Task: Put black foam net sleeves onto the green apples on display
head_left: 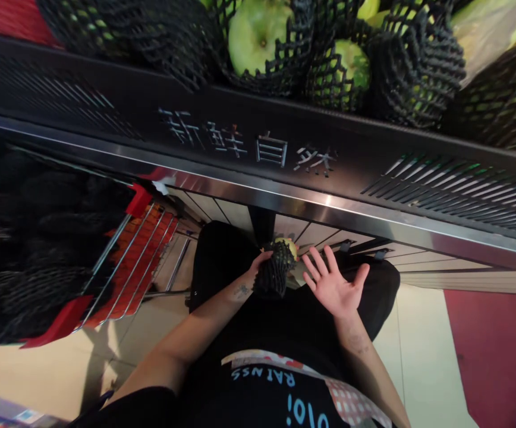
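Observation:
Low over my lap, my left hand (260, 263) is closed around a green apple (290, 245) in a black foam net (274, 275). The top of the apple shows bare at the net's upper end, and the net hangs down below it. To the right of the apple, my right hand (334, 286) is spread wide with the palm up and nothing in it. Its fingertips point toward the apple, a small gap apart from it. Part of my left hand's fingers is hidden behind the net.
A black display bin (240, 128) with a shiny metal edge (324, 201) runs across in front of me. Netted green apples (260, 35) fill its top. On the left stands a wire cart (128, 267) with red corners, heaped with black foam nets (39, 238).

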### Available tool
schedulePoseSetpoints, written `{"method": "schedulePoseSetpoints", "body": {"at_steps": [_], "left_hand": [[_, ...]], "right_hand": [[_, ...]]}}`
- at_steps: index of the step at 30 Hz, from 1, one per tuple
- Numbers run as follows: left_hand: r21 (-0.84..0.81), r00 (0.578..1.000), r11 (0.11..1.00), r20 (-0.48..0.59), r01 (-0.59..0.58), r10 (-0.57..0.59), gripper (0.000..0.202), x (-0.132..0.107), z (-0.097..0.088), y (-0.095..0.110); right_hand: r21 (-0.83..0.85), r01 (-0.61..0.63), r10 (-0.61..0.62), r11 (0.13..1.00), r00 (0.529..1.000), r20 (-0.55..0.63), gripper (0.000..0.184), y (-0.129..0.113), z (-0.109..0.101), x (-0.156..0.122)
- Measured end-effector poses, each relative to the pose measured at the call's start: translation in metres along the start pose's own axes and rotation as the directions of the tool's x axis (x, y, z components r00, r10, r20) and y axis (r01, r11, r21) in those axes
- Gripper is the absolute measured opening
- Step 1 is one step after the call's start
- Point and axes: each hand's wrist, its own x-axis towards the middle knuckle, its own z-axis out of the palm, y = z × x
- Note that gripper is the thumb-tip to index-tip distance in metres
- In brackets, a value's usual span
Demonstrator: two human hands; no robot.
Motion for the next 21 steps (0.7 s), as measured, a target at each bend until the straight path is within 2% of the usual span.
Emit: {"method": "schedulePoseSetpoints", "body": {"at_steps": [1,3,6,9,11,12,14,16,19,21], "left_hand": [[0.024,0.999,0.999,0.021,-0.030,0.030,0.050,-0.006,0.006,0.003],[0.120,0.989,0.984,0.079,-0.132,0.123,0.064,-0.014,0.017,0.009],[0.353,0.947,0.880,0.179,-0.316,0.268,0.079,-0.021,0.028,0.013],[0.474,0.928,0.800,0.236,-0.369,0.288,0.079,-0.023,0.031,0.013],[0.468,0.932,0.810,0.253,-0.352,0.258,0.076,-0.023,0.031,0.011],[0.439,0.939,0.837,0.253,-0.328,0.235,0.075,-0.023,0.031,0.009],[0.335,0.955,0.907,0.232,-0.255,0.183,0.071,-0.024,0.031,0.005],[0.209,0.974,0.962,0.180,-0.176,0.139,0.068,-0.024,0.031,0.001],[0.090,0.993,0.990,0.061,-0.108,0.103,0.064,-0.025,0.032,-0.004],[0.070,0.996,0.994,0.016,-0.087,0.086,0.061,-0.025,0.032,-0.006]], "right_hand": [[-0.077,0.018,-0.018,0.997,1.000,0.005,0.087,-0.001,0.001,-0.001],[-0.297,0.067,-0.066,0.953,0.998,0.012,0.069,0.000,0.004,0.000],[-0.587,0.150,-0.174,0.796,0.985,0.016,0.041,0.004,0.007,0.002],[-0.741,0.252,-0.316,0.623,0.947,0.057,0.023,0.006,0.009,0.002],[-0.778,0.279,-0.363,0.563,0.929,0.070,0.021,0.004,0.009,0.000],[-0.759,0.275,-0.367,0.590,0.929,0.051,0.023,0.003,0.008,-0.002],[-0.637,0.237,-0.335,0.734,0.941,-0.036,0.030,0.001,0.006,-0.005],[-0.495,0.145,-0.231,0.857,0.966,-0.118,0.034,-0.001,0.005,-0.008],[-0.454,-0.007,-0.060,0.891,0.989,-0.132,0.037,0.001,0.002,-0.008],[-0.507,-0.025,-0.034,0.861,0.994,-0.107,0.040,0.003,0.001,-0.005]]}}
